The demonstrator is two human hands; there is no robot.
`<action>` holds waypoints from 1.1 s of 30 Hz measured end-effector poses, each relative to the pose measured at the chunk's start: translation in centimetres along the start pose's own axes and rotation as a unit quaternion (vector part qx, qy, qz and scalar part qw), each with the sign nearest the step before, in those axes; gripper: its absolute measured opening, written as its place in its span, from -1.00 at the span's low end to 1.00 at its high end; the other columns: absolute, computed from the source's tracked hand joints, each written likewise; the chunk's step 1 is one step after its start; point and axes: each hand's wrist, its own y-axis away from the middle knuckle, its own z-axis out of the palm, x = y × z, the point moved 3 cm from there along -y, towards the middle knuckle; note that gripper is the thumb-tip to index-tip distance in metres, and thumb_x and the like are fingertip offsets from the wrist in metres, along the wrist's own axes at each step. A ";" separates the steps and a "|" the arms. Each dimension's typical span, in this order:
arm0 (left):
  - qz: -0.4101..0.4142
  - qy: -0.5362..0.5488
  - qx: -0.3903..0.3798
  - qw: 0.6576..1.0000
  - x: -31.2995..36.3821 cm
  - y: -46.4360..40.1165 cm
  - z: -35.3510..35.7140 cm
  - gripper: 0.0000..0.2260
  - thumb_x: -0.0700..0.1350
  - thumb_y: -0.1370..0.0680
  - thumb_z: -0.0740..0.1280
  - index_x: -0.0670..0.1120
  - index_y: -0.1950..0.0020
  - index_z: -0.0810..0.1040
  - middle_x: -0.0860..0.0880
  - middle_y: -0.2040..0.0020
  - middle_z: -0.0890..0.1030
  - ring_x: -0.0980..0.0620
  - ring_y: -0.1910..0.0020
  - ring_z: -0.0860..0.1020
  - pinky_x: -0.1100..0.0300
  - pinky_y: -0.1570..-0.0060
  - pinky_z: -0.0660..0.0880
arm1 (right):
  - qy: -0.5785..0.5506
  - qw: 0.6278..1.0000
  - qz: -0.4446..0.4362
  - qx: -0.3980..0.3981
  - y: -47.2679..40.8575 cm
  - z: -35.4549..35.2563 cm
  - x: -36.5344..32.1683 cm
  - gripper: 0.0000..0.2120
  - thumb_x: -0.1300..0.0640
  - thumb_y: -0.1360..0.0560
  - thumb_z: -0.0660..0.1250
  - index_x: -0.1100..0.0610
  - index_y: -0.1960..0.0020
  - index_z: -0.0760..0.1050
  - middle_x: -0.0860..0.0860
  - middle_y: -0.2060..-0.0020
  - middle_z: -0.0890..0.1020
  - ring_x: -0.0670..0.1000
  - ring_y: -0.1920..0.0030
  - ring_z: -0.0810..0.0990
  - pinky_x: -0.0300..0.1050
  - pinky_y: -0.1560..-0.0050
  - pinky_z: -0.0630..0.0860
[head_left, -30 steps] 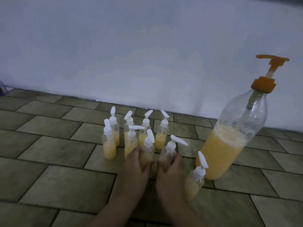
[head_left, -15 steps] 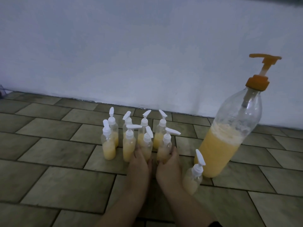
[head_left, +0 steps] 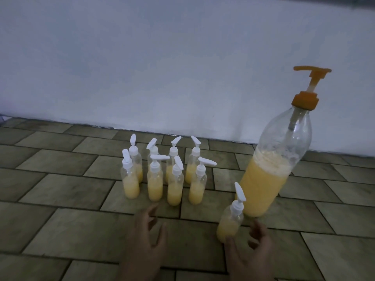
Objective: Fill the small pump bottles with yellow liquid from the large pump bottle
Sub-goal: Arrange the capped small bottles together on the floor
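1. Yellow-filled small bottle [head_left: 230, 224], white pump, stands apart fr. the group, lower right of centre, on tiled floor [head_left: 60, 220]; upright, long axis vertical.
2. Right hand [head_left: 251, 252]: grip released, fingers spread, thumb tip at bottle base; nearer of the two, bottle lies just up-left of it.
3. Left hand [head_left: 146, 242]: released, holds nothing, lower centre.
4. Grouped small bottles [head_left: 155, 179], eight, centre frame.
5. Large pump bottle [head_left: 269, 171], right, approx. half full, just behind item 1.

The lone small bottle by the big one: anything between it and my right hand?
Nothing visible. The right hand is open just in front of the lone small bottle, thumb at its base. The large pump bottle stands behind it.
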 end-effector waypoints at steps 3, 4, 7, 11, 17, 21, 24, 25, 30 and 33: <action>0.043 -0.022 0.030 0.998 -2.1 0.2 -3.1 -0.45 -0.15 -0.43 0.36 0.52 -0.10 0.33 0.18 -0.13 0.52 0.24 -0.03 0.56 0.49 -0.01 0.46 | -0.039 0.995 0.045 -0.074 -1.4 0.2 -0.4 -0.25 0.26 -0.26 0.57 0.09 -0.36 0.31 -0.03 -0.10 0.45 0.02 -0.08 0.46 -0.01 -0.08 0.47; 0.036 -0.030 0.046 0.998 -2.9 0.2 -4.3 -0.43 -0.17 -0.43 0.38 0.52 -0.09 0.33 0.07 -0.12 0.54 0.26 0.00 0.56 0.55 0.01 0.44 | -0.042 0.993 0.061 -0.095 -1.6 0.6 -0.3 -0.31 0.22 -0.30 0.55 0.02 -0.33 0.31 -0.06 -0.09 0.46 0.00 -0.09 0.47 0.04 -0.13 0.48; 0.030 -0.028 0.104 0.994 -4.5 -0.1 -7.7 -0.57 -0.06 -0.36 0.34 0.40 -0.10 0.42 -0.07 -0.05 0.54 0.45 0.06 0.52 0.63 0.06 0.40 | -0.027 0.986 0.071 -0.149 -1.7 1.2 -0.9 -0.53 0.07 -0.39 0.48 -0.06 -0.21 0.36 -0.08 -0.05 0.53 -0.01 -0.08 0.51 -0.01 -0.10 0.49; 0.021 0.038 0.131 0.990 -6.9 0.1 -9.5 -0.51 0.04 -0.31 0.27 -0.24 -0.14 0.49 0.26 0.03 0.57 0.49 0.14 0.53 0.62 0.12 0.42 | 0.015 0.977 0.059 -0.206 -1.2 2.4 -2.3 -0.62 0.01 -0.45 0.42 -0.11 -0.12 0.27 -0.15 0.05 0.44 -0.12 0.00 0.44 -0.22 0.02 0.35; 0.025 0.023 0.126 0.991 -6.3 0.0 -9.1 -0.62 0.05 -0.33 0.25 -0.02 -0.11 0.46 -0.14 -0.01 0.56 0.45 0.09 0.53 0.60 0.09 0.43 | -0.027 0.954 -0.023 -0.299 0.3 6.5 -6.4 -0.63 -0.04 -0.45 0.41 -0.19 -0.17 0.32 -0.29 -0.04 0.45 -0.29 -0.05 0.43 -0.39 0.04 0.36; 0.060 0.008 0.141 0.988 -5.7 -0.1 -9.3 -0.61 0.09 -0.34 0.21 0.07 -0.15 0.47 -0.26 0.00 0.55 0.43 0.03 0.51 0.59 0.02 0.42 | -0.027 0.945 -0.048 -0.321 0.9 9.3 -7.4 -0.67 -0.01 -0.44 0.42 -0.14 -0.12 0.37 -0.22 -0.04 0.50 -0.25 -0.05 0.44 -0.37 -0.02 0.38; 0.069 -0.005 0.156 0.985 -5.1 0.0 -9.4 -0.62 0.07 -0.36 0.21 0.40 -0.13 0.41 -0.18 0.00 0.54 0.40 0.01 0.51 0.56 0.00 0.44 | -0.002 0.944 -0.056 -0.324 1.0 9.7 -6.7 -0.56 0.01 -0.43 0.43 -0.12 -0.26 0.37 -0.20 -0.15 0.50 -0.22 -0.12 0.43 -0.31 -0.14 0.40; 0.072 -0.011 0.157 0.985 -4.7 0.0 -9.4 -0.62 0.08 -0.36 0.21 0.42 -0.13 0.40 -0.19 -0.01 0.54 0.39 0.02 0.52 0.55 0.00 0.44 | 0.008 0.944 -0.054 -0.324 1.0 9.2 -6.5 -0.49 0.03 -0.43 0.43 -0.12 -0.32 0.34 -0.22 -0.18 0.48 -0.23 -0.15 0.42 -0.30 -0.18 0.40; 0.071 0.053 0.155 0.984 2.8 -1.4 -8.4 -0.67 0.21 -0.34 0.24 0.38 -0.10 0.40 0.03 -0.18 0.52 0.20 -0.04 0.55 0.29 0.22 0.55 | -0.007 0.975 -0.055 -0.214 0.6 3.8 -4.4 -0.56 0.04 -0.40 0.47 -0.22 -0.16 0.34 -0.21 0.04 0.53 -0.19 0.04 0.52 -0.30 0.04 0.47; 0.154 0.134 0.149 0.968 10.6 -3.7 -6.7 -0.67 0.13 -0.43 0.26 0.20 -0.19 0.43 0.02 -0.20 0.50 -0.01 -0.13 0.52 0.04 0.03 0.53 | -0.099 0.994 0.037 -0.031 -1.4 -0.6 -1.6 -0.53 0.22 -0.36 0.50 -0.09 -0.15 0.40 0.02 0.03 0.56 0.06 0.07 0.54 -0.09 0.20 0.50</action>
